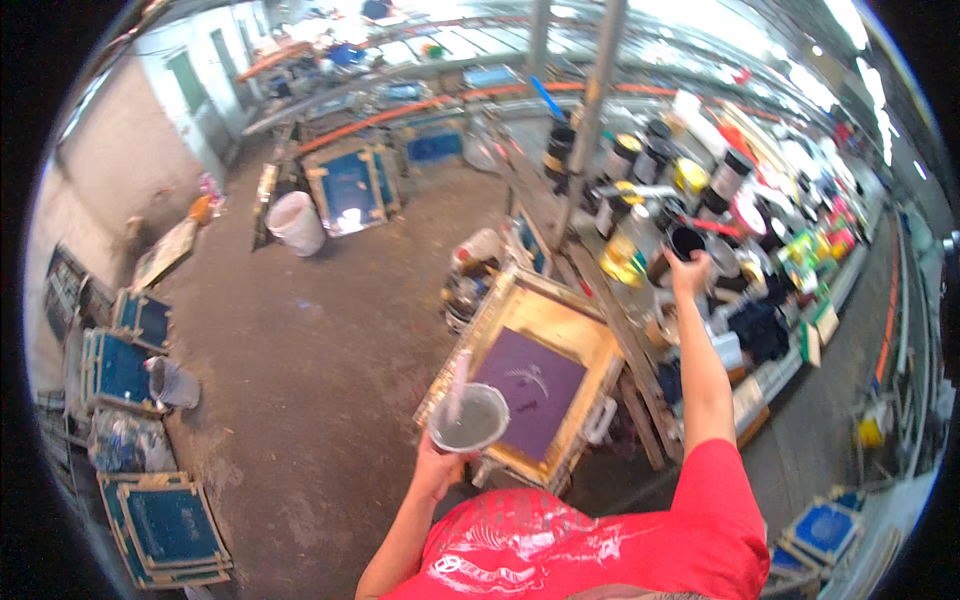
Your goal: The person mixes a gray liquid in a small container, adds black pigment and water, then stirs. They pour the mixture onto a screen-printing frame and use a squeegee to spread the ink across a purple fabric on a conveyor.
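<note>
My left hand point(438, 470) is wrapped round a pale plastic tub point(505, 418) with grey paste in it, and a pale stick point(458, 385) stands up out of the paste. My right arm reaches forward to the crowded bench, where my right hand point(688, 272) grips a dark cup point(686, 241); what is inside the cup is hard to make out. Between my hands lies a wooden-framed printing screen point(600, 355) with a purple mesh and a pale marking on it. The tub overlaps the screen's near left part.
Jars, bottles and tubs point(690, 175) crowd the bench at the right, beside a metal post point(592, 120). A white bucket point(296, 224) and a grey bucket point(174, 384) stand on the brown floor point(300, 370). Blue framed screens point(172, 525) lean along the left.
</note>
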Motion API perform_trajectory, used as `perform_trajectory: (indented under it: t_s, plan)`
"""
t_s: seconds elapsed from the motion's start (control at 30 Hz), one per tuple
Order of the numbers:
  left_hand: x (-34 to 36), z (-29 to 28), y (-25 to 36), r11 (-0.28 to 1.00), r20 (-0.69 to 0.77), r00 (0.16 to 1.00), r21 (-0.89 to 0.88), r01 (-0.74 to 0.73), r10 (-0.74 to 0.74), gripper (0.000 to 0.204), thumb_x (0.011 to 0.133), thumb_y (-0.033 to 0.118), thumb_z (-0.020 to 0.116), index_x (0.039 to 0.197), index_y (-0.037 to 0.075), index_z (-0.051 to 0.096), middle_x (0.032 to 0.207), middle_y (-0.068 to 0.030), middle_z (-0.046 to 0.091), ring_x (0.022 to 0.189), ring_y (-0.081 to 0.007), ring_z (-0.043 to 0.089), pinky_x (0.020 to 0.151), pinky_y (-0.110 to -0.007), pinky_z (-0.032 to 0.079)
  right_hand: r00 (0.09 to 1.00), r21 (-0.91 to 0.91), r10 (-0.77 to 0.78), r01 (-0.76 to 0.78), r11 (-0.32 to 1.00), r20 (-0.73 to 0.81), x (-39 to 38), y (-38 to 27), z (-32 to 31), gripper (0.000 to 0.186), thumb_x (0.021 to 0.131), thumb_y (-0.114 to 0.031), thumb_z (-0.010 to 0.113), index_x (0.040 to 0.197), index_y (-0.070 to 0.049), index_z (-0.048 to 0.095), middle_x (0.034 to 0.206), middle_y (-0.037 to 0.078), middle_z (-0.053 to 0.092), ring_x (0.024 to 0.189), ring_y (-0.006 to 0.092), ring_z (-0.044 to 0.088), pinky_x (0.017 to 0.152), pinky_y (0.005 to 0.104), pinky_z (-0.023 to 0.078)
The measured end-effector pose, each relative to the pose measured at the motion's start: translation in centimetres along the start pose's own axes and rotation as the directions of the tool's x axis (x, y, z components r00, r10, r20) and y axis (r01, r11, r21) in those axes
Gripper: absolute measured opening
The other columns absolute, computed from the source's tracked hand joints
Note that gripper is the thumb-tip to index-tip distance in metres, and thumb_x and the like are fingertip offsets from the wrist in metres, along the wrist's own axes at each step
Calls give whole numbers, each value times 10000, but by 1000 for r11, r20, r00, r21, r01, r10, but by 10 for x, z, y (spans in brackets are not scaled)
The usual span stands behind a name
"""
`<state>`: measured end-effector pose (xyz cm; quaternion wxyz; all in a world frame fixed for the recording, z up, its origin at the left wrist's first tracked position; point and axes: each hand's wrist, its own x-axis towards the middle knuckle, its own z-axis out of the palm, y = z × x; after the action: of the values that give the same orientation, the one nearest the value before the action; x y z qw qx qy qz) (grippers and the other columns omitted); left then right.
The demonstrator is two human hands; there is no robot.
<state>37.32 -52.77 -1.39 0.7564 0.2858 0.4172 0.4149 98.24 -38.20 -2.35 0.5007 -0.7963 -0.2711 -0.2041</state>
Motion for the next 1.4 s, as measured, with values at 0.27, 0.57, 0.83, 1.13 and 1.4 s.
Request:
perform_trajectory:
  t_s: [0.27,0.57,0.83,1.13,1.4]
  plan:
    - [-1,5,6,999,64,998,47,-12,9,968,671,-154,822,1506,109,409,1449,-64,520,1320,-241,538,998,-412,573,999,28,-42,43,999,-21,-26,28,19,664,608,-324,966,1020,-77,508,1080,150,572,1051,379,551,908,488,447]
    - [16,23,9,988,235,971,153,9,-45,928,699,-126,822,1505,101,422,1457,-61,523,1335,-233,525,1027,-402,548,979,178,-196,202,963,-53,-55,-44,-55,415,911,-227,762,1243,-17,631,1170,151,649,1089,278,610,918,396,493]
    - [39,41,-2,986,434,898,164,-2,-70,943,695,-96,846,1510,92,413,1460,-65,517,1335,-218,516,1059,-400,523,622,578,-248,-406,708,742,-198,-176,-144,282,1046,-291,576,1084,-35,689,687,-44,487,635,41,439,556,242,351]
    - [47,40,-4,969,474,867,246,34,-151,953,699,-101,846,1521,91,406,1451,-56,534,1339,-203,511,1119,-392,443,380,472,-441,14,881,813,-209,-238,-177,321,989,-286,653,1217,-64,694,807,46,520,721,164,514,675,296,426]
    - [46,25,-7,968,467,880,250,-39,-85,949,649,-47,891,1478,88,449,1382,-57,582,1278,-206,557,1058,-386,503,254,628,-651,174,759,716,-217,-257,-204,196,997,-225,625,1084,-78,723,880,139,670,882,316,675,794,417,530]
